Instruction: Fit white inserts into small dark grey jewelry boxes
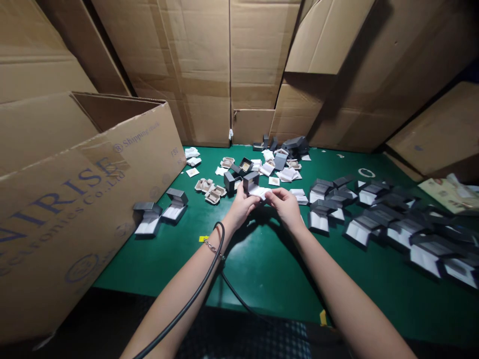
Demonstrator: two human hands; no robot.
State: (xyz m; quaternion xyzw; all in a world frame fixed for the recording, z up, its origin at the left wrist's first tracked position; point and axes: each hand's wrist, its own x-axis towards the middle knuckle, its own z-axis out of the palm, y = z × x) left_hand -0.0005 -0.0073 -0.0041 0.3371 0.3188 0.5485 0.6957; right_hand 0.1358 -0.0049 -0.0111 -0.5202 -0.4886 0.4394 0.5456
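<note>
My left hand (241, 207) is closed around a small dark hinged jewelry box (251, 180), lifted just over the table with its lid up. At its right, my right hand (283, 202) pinches a white insert pad (262, 193) between thumb and fingers. This pad lies at the front of the box; whether it is inside or only against it I cannot tell. Just behind my left hand stands another dark box (230, 182). Brown card inserts (214, 193) lie to the left of it, and loose white pads (288, 174) are scattered behind my right hand.
A large cardboard carton (149, 144) fills the left side. Two lidded boxes with white linings (174, 212) stand beside it. Rows of similar boxes (396, 234) cover the right of the green table (262, 269). A black cable (194, 294) loops over my left wrist.
</note>
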